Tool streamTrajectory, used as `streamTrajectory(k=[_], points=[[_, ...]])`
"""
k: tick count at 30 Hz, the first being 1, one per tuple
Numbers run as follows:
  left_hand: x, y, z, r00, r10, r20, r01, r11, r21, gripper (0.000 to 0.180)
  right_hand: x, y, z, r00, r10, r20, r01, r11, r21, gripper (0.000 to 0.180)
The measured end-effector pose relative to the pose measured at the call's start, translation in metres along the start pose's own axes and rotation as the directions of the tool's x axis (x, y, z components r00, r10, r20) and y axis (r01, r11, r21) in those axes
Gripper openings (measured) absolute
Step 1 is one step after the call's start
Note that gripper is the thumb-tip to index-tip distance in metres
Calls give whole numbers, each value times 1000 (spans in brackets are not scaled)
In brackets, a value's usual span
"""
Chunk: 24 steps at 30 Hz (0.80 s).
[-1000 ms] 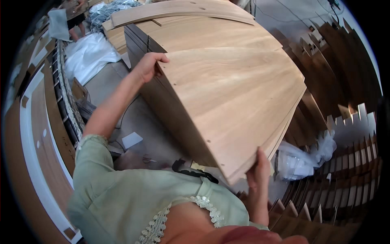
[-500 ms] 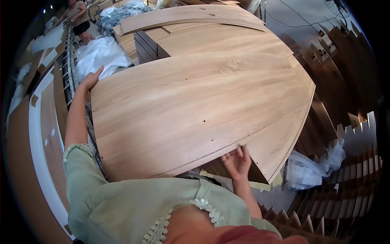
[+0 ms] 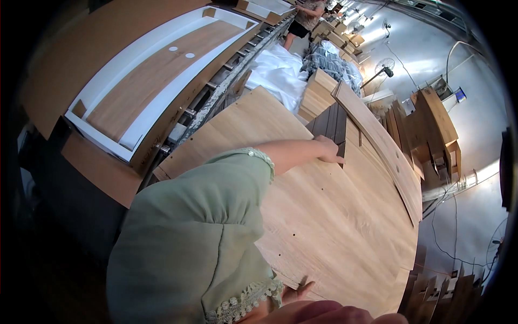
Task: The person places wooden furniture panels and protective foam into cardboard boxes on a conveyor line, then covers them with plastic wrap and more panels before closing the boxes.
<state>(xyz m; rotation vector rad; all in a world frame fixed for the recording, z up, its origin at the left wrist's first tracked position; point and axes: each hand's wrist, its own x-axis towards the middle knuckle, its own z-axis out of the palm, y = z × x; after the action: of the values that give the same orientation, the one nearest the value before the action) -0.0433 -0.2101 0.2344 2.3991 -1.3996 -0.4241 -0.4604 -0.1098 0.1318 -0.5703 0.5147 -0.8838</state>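
A large pale wooden panel (image 3: 307,208) with small dark holes lies flat in front of me, on top of other wooden boards. My left hand (image 3: 329,149) reaches across to its far edge, fingers closed round that edge, right beside a stack of dark brown boards (image 3: 330,125). At the near edge, my right hand (image 3: 298,292) grips the panel; a raised digit shows above the surface, and the rest is mostly hidden by my clothing.
A long narrow board (image 3: 380,148) lies along the far side. To the left, a roller conveyor (image 3: 202,102) carries an open carton (image 3: 145,132) with white lining and a wooden panel. Clear plastic sheeting (image 3: 278,70) is heaped beyond. A person (image 3: 307,19) stands at the back.
My view has swung left. My left hand has moved from the panel's left corner along the far edge to the dark boards. My right hand stays at the near edge.
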Motion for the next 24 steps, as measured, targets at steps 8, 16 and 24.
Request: streamTrajectory(k=[8, 16, 24], points=[[1, -9, -46, 990, -17, -140, 6, 997, -76, 75, 6, -4, 35, 987, 163, -1, -163, 985, -47, 49], [-16, -90, -125, 926, -143, -348, 132, 990, -53, 85, 52, 15, 92, 969, 175, 173, -141, 972, -189, 43], [-57, -261, -196, 815, -327, -477, 283, 945, -165, 84, 153, 67, 203, 857, 298, 419, -160, 929, -335, 44]])
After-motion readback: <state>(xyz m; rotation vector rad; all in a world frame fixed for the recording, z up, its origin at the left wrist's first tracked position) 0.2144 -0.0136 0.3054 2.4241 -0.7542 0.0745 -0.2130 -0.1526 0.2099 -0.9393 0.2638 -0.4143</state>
